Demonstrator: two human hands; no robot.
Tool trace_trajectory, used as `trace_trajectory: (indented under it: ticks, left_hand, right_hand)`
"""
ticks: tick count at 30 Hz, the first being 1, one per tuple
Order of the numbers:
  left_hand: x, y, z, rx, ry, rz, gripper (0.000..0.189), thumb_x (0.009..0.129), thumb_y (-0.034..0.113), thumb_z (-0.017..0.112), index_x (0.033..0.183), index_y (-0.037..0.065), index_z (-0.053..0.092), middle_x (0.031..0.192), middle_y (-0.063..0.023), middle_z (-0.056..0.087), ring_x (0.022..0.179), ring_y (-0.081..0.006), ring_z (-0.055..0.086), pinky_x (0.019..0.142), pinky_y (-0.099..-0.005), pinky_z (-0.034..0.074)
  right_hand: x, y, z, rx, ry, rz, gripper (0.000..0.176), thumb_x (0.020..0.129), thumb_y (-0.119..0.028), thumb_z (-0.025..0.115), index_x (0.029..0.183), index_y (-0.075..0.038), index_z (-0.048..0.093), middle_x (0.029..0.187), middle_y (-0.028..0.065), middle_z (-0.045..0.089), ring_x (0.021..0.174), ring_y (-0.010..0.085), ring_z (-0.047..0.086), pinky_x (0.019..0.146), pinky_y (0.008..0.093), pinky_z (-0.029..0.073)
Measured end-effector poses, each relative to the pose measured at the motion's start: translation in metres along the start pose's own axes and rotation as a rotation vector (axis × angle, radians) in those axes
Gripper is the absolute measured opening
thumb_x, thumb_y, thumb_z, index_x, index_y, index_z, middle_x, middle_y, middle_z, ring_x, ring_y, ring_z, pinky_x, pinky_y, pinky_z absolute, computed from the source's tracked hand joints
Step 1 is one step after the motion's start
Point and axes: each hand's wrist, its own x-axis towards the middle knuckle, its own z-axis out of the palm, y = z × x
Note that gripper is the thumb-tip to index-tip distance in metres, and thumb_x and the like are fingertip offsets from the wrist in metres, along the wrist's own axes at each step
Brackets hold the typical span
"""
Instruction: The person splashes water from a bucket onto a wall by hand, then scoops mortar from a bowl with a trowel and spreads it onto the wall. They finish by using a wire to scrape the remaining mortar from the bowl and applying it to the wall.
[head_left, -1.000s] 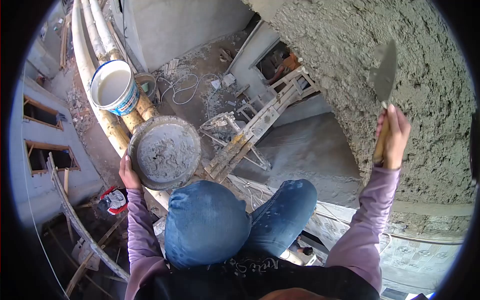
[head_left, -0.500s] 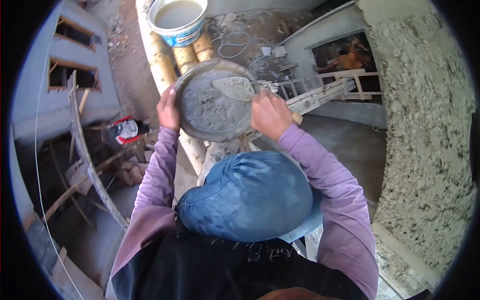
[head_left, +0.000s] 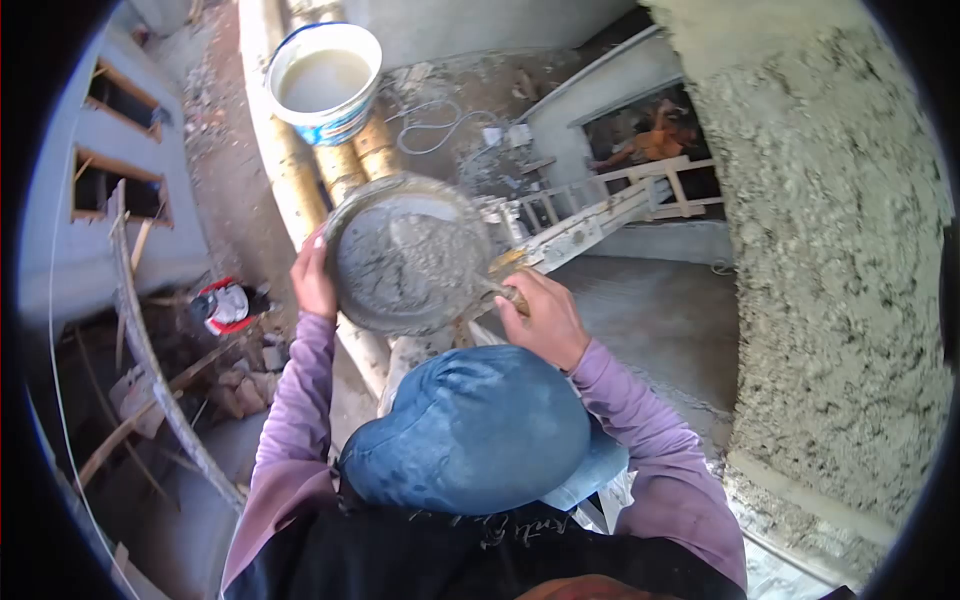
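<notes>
A round basin of wet grey mortar is before me, above blue cloth that looks like my bent knee. My left hand grips the basin's left rim, its thumb at the edge. My right hand is closed around the handle of a trowel at the lower right rim. The trowel's blade lies in the basin, with mortar over it, so its outline is mostly hidden.
A white and blue bucket of cloudy liquid stands on log poles beyond the basin. Rough plaster covers the wall at right. A wooden ladder lies beyond my right hand. Lower ground with rubble is at left.
The trowel blade has gone from showing above the mortar to lying down in it, covered with mortar. My right hand has turned and come lower. The whole view has shifted.
</notes>
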Motion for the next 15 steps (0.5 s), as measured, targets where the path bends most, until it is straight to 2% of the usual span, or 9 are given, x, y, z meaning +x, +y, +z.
trace_trajectory:
  ticks: [2,3,4,5,7,9,11,13,15]
  left_hand:
    - [-0.001,0.005,0.002,-0.159,-0.057,-0.065,0.044,0.103,0.022,0.046,0.133,-0.009,0.059,0.132,-0.0149,0.062,0.124,-0.0226,0.056,0.111,-0.0334,0.036]
    - [0.005,-0.012,-0.001,-0.059,-0.018,0.008,0.042,0.103,0.021,0.046,0.127,-0.01,0.062,0.131,-0.0162,0.063,0.124,-0.0248,0.056,0.111,-0.0355,0.036]
    - [0.005,-0.014,-0.003,-0.11,-0.025,-0.038,0.045,0.104,0.024,0.047,0.132,-0.009,0.059,0.132,-0.015,0.062,0.123,-0.0226,0.056,0.11,-0.0337,0.038]
    - [0.004,-0.009,-0.001,-0.124,-0.025,-0.032,0.04,0.104,0.02,0.047,0.128,-0.009,0.062,0.131,-0.0154,0.063,0.123,-0.0236,0.056,0.111,-0.0346,0.036]
    - [0.007,-0.023,-0.004,-0.059,-0.01,0.016,0.04,0.104,0.02,0.047,0.127,-0.008,0.062,0.13,-0.0147,0.063,0.122,-0.0231,0.056,0.11,-0.0345,0.037]
    - [0.005,-0.017,-0.003,-0.104,-0.026,-0.01,0.043,0.104,0.023,0.048,0.13,-0.008,0.061,0.13,-0.0148,0.063,0.122,-0.0227,0.057,0.11,-0.0337,0.038]
    - [0.005,-0.013,-0.004,-0.114,-0.04,-0.016,0.044,0.104,0.024,0.048,0.131,-0.009,0.06,0.13,-0.0149,0.063,0.121,-0.0223,0.057,0.109,-0.0333,0.038]
    - [0.006,-0.014,-0.003,-0.103,-0.041,0.003,0.043,0.104,0.023,0.048,0.131,-0.008,0.06,0.13,-0.0149,0.063,0.122,-0.0221,0.057,0.109,-0.0332,0.038]
    - [0.006,-0.01,-0.001,-0.104,-0.045,-0.004,0.042,0.104,0.022,0.047,0.132,-0.008,0.06,0.131,-0.015,0.063,0.122,-0.022,0.056,0.109,-0.0331,0.038]
  right_hand:
    - [0.006,-0.017,-0.054,-0.134,0.086,-0.048,0.023,0.085,-0.015,0.07,0.099,0.0,0.06,0.091,0.0183,0.061,0.077,0.0414,0.063,0.068,0.0466,0.05]
    - [0.01,-0.036,-0.083,-0.176,0.098,-0.054,0.022,0.084,-0.014,0.071,0.097,0.0,0.061,0.092,0.0181,0.061,0.077,0.0412,0.062,0.067,0.0463,0.05]
    - [0.012,-0.052,-0.115,-0.214,0.108,-0.078,0.02,0.084,-0.013,0.071,0.095,0.0,0.062,0.088,0.0176,0.061,0.073,0.0387,0.063,0.065,0.0449,0.05]
    - [0.012,-0.07,-0.148,-0.237,0.105,-0.108,0.018,0.083,-0.012,0.072,0.092,0.001,0.063,0.084,0.017,0.06,0.069,0.0363,0.063,0.063,0.0435,0.05]
    - [0.013,-0.111,-0.213,-0.234,-0.006,-0.073,0.015,0.084,-0.01,0.072,0.09,0.002,0.064,0.076,0.0132,0.062,0.061,0.0253,0.063,0.058,0.0399,0.048]
    - [0.01,-0.126,-0.261,-0.054,-0.029,0.083,0.012,0.089,-0.008,0.07,0.09,0.003,0.066,0.07,0.0088,0.064,0.058,0.014,0.061,0.053,0.0313,0.048]
    - [0.013,-0.117,-0.302,0.36,-0.063,0.214,0.016,0.094,-0.013,0.067,0.093,0.002,0.068,0.072,0.0074,0.066,0.058,0.0097,0.061,0.05,0.0234,0.049]
    - [0.025,-0.104,-0.345,0.414,-0.21,0.357,0.023,0.099,-0.021,0.062,0.093,0.001,0.068,0.072,0.0073,0.066,0.057,0.0091,0.062,0.049,0.0193,0.05]
    - [0.042,-0.058,-0.374,0.424,-0.198,0.473,0.028,0.101,-0.026,0.058,0.095,0.001,0.065,0.071,0.0068,0.065,0.054,0.0095,0.06,0.045,0.0219,0.048]
